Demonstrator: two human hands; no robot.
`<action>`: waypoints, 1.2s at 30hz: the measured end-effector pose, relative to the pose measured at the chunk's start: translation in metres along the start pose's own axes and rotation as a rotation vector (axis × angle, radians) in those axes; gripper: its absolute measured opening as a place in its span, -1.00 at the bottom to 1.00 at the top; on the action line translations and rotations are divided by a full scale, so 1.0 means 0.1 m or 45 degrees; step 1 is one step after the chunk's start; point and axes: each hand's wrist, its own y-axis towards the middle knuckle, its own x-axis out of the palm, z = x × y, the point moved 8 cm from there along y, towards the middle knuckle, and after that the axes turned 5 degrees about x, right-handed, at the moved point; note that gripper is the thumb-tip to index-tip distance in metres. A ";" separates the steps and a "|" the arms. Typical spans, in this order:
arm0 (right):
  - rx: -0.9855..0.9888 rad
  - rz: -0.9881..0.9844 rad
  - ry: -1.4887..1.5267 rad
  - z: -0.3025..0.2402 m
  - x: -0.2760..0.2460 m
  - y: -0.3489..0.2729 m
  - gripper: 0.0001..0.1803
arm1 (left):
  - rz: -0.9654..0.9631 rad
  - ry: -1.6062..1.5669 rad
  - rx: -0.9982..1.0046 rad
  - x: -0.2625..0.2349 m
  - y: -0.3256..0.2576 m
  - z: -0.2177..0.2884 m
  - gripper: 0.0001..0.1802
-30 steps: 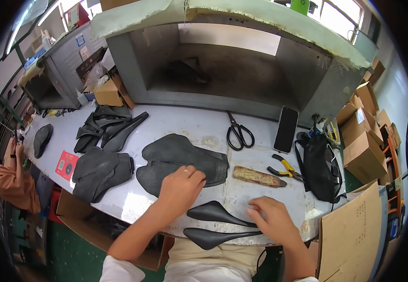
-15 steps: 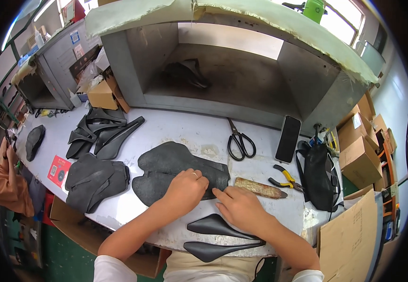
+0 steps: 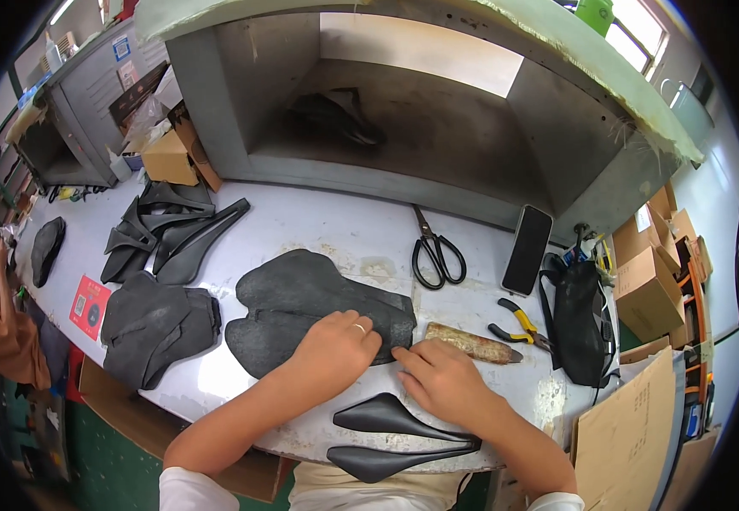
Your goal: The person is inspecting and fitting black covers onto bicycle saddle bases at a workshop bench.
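On the white bench (image 3: 327, 217), before me, lies a two-lobed black piece (image 3: 305, 294). My left hand (image 3: 339, 345) rests upon it, fingers curled, grip indeterminable; my right hand (image 3: 448, 379) touches its near-right corner, thumb and forefinger apart.

White worktable (image 3: 301, 220) carries: black sheet (image 3: 297, 281); folded black stack (image 3: 158, 324); curved black parts (image 3: 184, 255); tapered black pieces (image 3: 379, 417); red card (image 3: 90, 307); scissors (image 3: 427, 239); phone (image 3: 528, 249); pliers (image 3: 523, 322); brown tool (image 3: 471, 343); bag (image 3: 577, 324); grey box (image 3: 205, 111).
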 end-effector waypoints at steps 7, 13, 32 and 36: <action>0.001 0.052 -0.132 -0.07 0.10 0.04 -0.58 | -0.012 -0.505 -0.435 0.11 -0.04 -0.27 -0.89; 0.010 0.065 -0.187 -0.07 0.15 0.00 -0.59 | 0.064 -0.456 -0.502 -0.04 -0.09 -0.34 -0.93; 0.080 0.032 -0.022 -0.15 -0.03 -0.17 -0.60 | 1.030 0.103 -1.186 -2.33 -2.29 0.03 -0.84; -0.170 0.186 0.364 -0.85 -0.46 -0.56 -0.70 | 0.013 -0.121 -1.294 -1.74 -1.83 0.79 -0.84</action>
